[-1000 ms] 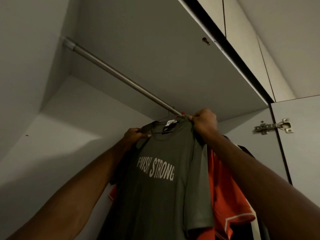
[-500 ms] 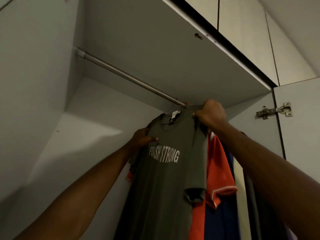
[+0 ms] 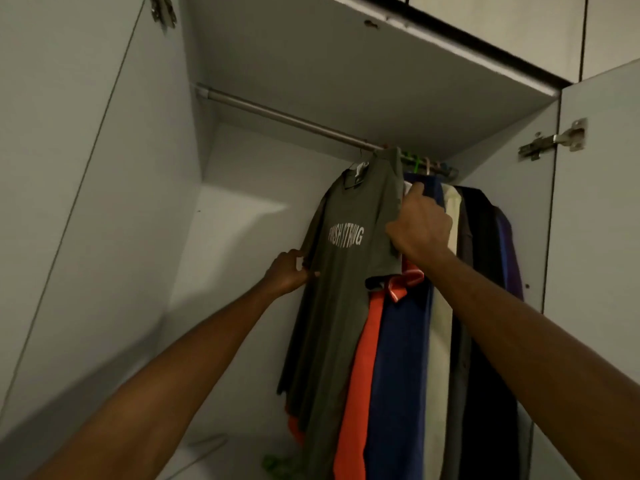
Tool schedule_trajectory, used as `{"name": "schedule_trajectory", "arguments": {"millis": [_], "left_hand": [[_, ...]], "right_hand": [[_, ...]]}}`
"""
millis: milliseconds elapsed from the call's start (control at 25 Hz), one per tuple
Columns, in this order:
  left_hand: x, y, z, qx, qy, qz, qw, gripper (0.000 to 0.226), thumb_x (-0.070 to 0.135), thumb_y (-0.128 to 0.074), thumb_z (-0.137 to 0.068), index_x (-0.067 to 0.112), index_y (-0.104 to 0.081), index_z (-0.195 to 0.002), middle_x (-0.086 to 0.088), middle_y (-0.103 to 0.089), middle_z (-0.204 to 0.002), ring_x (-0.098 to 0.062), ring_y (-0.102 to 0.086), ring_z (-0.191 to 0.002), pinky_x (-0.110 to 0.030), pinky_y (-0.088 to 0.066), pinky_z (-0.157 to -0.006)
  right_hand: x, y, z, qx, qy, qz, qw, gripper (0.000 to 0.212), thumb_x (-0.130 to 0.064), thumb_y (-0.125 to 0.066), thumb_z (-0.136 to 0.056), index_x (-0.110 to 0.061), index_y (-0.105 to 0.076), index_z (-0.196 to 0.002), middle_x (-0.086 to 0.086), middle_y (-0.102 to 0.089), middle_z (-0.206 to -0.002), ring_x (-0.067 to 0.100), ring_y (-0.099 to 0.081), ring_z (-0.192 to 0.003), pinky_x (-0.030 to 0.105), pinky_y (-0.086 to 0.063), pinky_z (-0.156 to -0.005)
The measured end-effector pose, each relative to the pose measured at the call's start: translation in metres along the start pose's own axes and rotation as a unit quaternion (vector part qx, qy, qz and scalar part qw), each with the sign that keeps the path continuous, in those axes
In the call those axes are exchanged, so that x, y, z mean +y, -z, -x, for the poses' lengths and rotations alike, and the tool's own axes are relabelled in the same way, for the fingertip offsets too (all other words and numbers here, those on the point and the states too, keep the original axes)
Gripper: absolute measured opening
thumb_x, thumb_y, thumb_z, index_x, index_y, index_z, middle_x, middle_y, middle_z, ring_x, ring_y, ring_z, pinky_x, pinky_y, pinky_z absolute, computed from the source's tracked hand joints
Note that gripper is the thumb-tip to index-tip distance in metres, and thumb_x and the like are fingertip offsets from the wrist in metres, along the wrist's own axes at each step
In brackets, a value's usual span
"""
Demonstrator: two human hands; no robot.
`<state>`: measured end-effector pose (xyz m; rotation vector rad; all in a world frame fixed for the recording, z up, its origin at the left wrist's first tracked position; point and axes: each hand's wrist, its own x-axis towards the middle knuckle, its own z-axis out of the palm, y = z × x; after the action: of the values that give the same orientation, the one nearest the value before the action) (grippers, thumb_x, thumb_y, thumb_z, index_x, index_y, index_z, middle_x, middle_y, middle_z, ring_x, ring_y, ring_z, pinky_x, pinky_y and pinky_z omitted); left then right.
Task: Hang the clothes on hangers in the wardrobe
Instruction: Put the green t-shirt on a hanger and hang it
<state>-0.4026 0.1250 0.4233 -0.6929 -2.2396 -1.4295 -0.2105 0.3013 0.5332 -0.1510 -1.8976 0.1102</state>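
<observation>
An olive green T-shirt (image 3: 343,278) with pale lettering hangs on a hanger from the metal rail (image 3: 277,116) inside the wardrobe. My left hand (image 3: 287,271) pinches the shirt's left sleeve edge. My right hand (image 3: 419,223) grips the shirt's right sleeve, just below the shoulder. The hanger's hook is mostly hidden behind the collar.
To the right of the olive shirt hang several other garments: an orange one (image 3: 356,386), a dark blue one (image 3: 401,375), a cream one (image 3: 440,341) and dark ones (image 3: 485,244). Both wardrobe doors (image 3: 595,202) stand open. The rail's left stretch is bare. Something green (image 3: 273,465) lies on the wardrobe floor.
Both hands slid down from the shirt's shoulders near the rail to its sleeves. The view dropped and pulled back, revealing more of the hanging clothes.
</observation>
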Motion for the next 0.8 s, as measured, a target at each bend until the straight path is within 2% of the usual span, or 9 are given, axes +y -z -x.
{"name": "schedule_trajectory", "arguments": {"millis": [120, 200, 280, 400, 480, 640, 800], "left_hand": [[-0.013, 0.004, 0.053, 0.027, 0.04, -0.051, 0.998, 0.1, 0.054, -0.079, -0.076, 0.014, -0.033, -0.156, -0.014, -0.043, -0.155, -0.031, -0.047, -0.137, -0.047, -0.04, -0.115], [-0.016, 0.006, 0.09, 0.039, 0.027, -0.151, 0.987, 0.094, 0.049, -0.077, -0.082, 0.017, -0.031, -0.157, -0.014, -0.04, -0.156, -0.032, -0.043, -0.139, -0.052, -0.035, -0.116], [-0.017, 0.008, 0.133, 0.036, -0.015, -0.234, 0.971, 0.089, 0.044, -0.073, -0.087, 0.018, -0.028, -0.159, -0.014, -0.036, -0.158, -0.033, -0.039, -0.141, -0.054, -0.031, -0.117], [-0.027, 0.016, 0.203, 0.024, -0.017, -0.254, 0.967, 0.088, 0.044, -0.071, -0.089, 0.017, -0.025, -0.16, -0.012, -0.033, -0.159, -0.032, -0.038, -0.142, -0.055, -0.031, -0.117], [-0.036, 0.026, 0.261, 0.018, -0.018, -0.282, 0.959, 0.088, 0.044, -0.069, -0.09, 0.017, -0.024, -0.16, -0.011, -0.032, -0.159, -0.031, -0.037, -0.142, -0.054, -0.032, -0.116], [-0.061, 0.051, 0.376, -0.006, 0.03, -0.345, 0.938, 0.088, 0.045, -0.067, -0.09, 0.017, -0.021, -0.16, -0.011, -0.026, -0.163, -0.032, -0.032, -0.146, -0.052, -0.032, -0.116], [-0.074, 0.074, 0.484, -0.01, 0.077, -0.365, 0.928, 0.088, 0.04, -0.069, -0.09, 0.016, -0.021, -0.16, -0.012, -0.023, -0.164, -0.033, -0.027, -0.149, -0.051, -0.028, -0.119]], "right_hand": [[0.004, -0.007, 0.051, 0.032, 0.039, 0.026, 0.998, 0.041, -0.022, -0.07, -0.088, -0.01, -0.048, -0.119, 0.015, -0.062, -0.112, 0.033, -0.065, -0.09, 0.038, -0.044, -0.061], [0.002, -0.009, 0.089, 0.002, 0.053, 0.047, 0.998, 0.04, -0.017, -0.073, -0.083, -0.008, -0.05, -0.115, 0.015, -0.059, -0.109, 0.031, -0.061, -0.088, 0.035, -0.038, -0.057], [-0.002, -0.007, 0.129, -0.025, 0.041, 0.042, 0.998, 0.037, -0.015, -0.068, -0.083, -0.005, -0.053, -0.115, 0.017, -0.058, -0.111, 0.032, -0.06, -0.092, 0.036, -0.039, -0.058], [-0.004, -0.008, 0.189, -0.053, 0.039, 0.026, 0.997, 0.05, -0.018, -0.064, -0.085, -0.003, -0.052, -0.131, 0.02, -0.057, -0.126, 0.035, -0.059, -0.104, 0.042, -0.053, -0.07], [-0.005, -0.004, 0.233, -0.072, 0.054, 0.023, 0.996, 0.06, -0.026, -0.065, -0.089, -0.002, -0.047, -0.141, 0.023, -0.054, -0.136, 0.037, -0.057, -0.113, 0.047, -0.055, -0.082], [-0.016, 0.012, 0.324, -0.135, 0.029, -0.002, 0.99, 0.069, -0.036, -0.065, -0.093, 0.002, -0.043, -0.146, 0.028, -0.048, -0.144, 0.044, -0.05, -0.126, 0.054, -0.048, -0.099], [-0.038, 0.029, 0.409, -0.182, 0.044, -0.019, 0.982, 0.07, -0.033, -0.066, -0.093, 0.003, -0.042, -0.148, 0.031, -0.045, -0.147, 0.046, -0.047, -0.13, 0.056, -0.042, -0.108]]}}
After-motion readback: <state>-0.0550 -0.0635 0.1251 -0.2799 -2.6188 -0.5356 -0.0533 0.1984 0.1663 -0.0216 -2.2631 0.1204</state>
